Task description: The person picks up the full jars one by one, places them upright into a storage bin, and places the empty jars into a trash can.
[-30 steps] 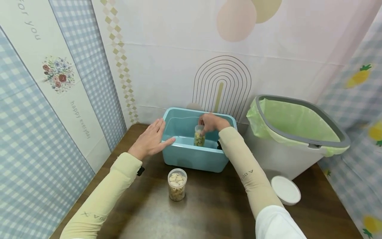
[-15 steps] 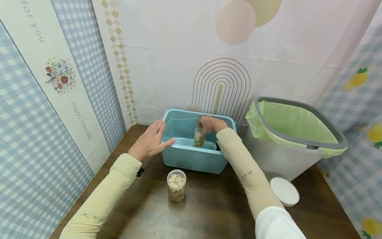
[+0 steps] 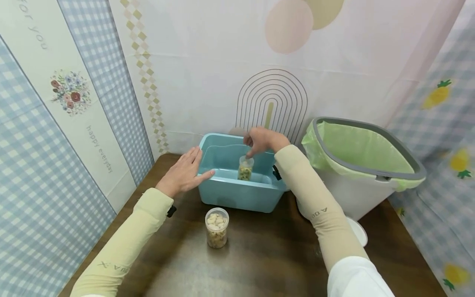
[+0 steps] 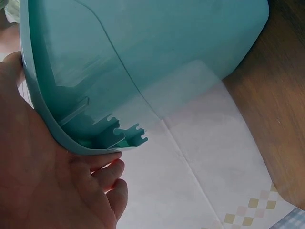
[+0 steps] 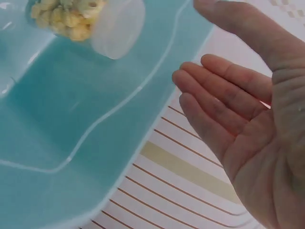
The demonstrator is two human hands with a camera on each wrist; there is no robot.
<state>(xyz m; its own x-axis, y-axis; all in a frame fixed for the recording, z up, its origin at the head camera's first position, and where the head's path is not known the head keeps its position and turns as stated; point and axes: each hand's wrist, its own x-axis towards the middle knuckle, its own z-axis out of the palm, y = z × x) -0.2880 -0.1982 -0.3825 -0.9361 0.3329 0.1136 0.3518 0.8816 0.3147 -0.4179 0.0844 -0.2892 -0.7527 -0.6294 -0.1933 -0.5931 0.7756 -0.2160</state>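
My left hand (image 3: 182,171) rests against the left corner of the blue plastic tub (image 3: 237,197), fingers fairly straight and thumb over the front rim. In the left wrist view, the tub's rim (image 4: 37,90) runs along the palm. Inside the tub stands a clear jar (image 3: 245,170) of yellowish and greenish pieces, with a pale, translucent top. My right hand (image 3: 262,140) is raised just above and behind this jar. The right wrist view shows its loosely bent fingers (image 5: 224,90) holding nothing, apart from the jar. In front of the tub, a second clear jar (image 3: 217,229) holds cashews.
To the right of the tub stands a white bin with a grey rim (image 3: 371,169) and a green bag liner (image 3: 365,144). A white round lid (image 3: 359,233) lies partly behind my right forearm on the brown wooden table (image 3: 259,255). Patterned cloth hangs behind and on both sides.
My right hand has let go of the jar in the tub and risen above it. The jar now stands upright on the tub floor. My left hand stays at the rim.
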